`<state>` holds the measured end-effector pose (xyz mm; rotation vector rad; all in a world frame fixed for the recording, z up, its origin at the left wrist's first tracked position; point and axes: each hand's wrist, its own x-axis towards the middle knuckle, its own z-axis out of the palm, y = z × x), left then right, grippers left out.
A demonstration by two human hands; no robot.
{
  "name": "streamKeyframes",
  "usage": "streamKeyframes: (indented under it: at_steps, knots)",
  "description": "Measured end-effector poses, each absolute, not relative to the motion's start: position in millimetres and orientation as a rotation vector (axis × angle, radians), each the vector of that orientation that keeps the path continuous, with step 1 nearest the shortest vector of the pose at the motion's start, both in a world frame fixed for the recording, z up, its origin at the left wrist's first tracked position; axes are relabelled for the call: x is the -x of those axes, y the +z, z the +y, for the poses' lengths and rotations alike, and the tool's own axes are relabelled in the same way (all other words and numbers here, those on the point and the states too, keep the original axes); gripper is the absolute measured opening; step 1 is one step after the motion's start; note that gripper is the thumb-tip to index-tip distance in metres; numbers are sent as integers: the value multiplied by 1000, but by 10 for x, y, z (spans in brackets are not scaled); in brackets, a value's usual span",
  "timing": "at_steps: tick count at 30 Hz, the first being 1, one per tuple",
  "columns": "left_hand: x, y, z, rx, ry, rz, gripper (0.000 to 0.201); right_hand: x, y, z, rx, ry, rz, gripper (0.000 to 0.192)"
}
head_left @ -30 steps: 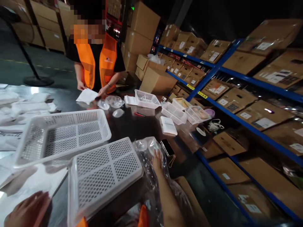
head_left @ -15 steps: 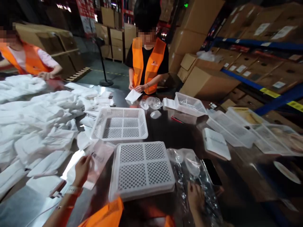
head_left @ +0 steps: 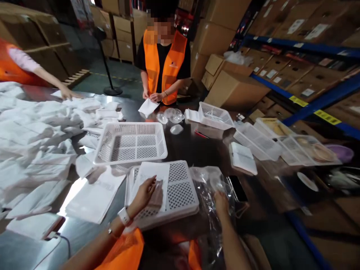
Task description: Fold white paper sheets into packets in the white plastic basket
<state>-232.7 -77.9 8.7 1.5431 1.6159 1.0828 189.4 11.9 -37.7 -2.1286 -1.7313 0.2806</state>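
My left hand point(head_left: 144, 195), with a white watch at the wrist, is over a white bag point(head_left: 154, 170) with faint print. Its fingers are bent together on the bag, which lies across an upturned white plastic basket point(head_left: 182, 191). To the right, my right hand point(head_left: 221, 202) has its fingers curled into clear plastic bags point(head_left: 206, 187); the fingertips are partly hidden. Left of the basket lies a stack of flat white printed bags point(head_left: 91, 198).
An upright white basket point(head_left: 131, 146) stands behind the upturned one. White bags point(head_left: 36, 131) are heaped at left. A phone point(head_left: 237, 188), a notebook point(head_left: 243, 157) and clear bins point(head_left: 257, 141) lie at right. Across the table a co-worker point(head_left: 163, 67) holds a white piece; another's arm point(head_left: 53, 78) reaches in.
My left hand has moved right from the stack to the upturned basket, and a white bag now lies there. My right hand stays at the clear bags. The left co-worker's arm has stretched out over the heap.
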Motion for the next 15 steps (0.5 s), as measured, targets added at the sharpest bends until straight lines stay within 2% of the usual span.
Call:
streamKeyframes:
  at_steps: [3,6,9,15]
  knots:
    - [2562,165,-1013,-1924,819,1483,29,-1874,-226,-162,2168,244,-1643,20]
    - [2690,172,-1156,-2258,498,1504,27,-1739,-82,-525,2208,118,-1500,30]
    - [2695,124,-1155,-2345,401,1515,29,-1351,19,-827,2152,23,-1503,33]
    - [2745,94,-1072,-2471,315,1341,26,-75,200,-918,1676,32,-2131,24]
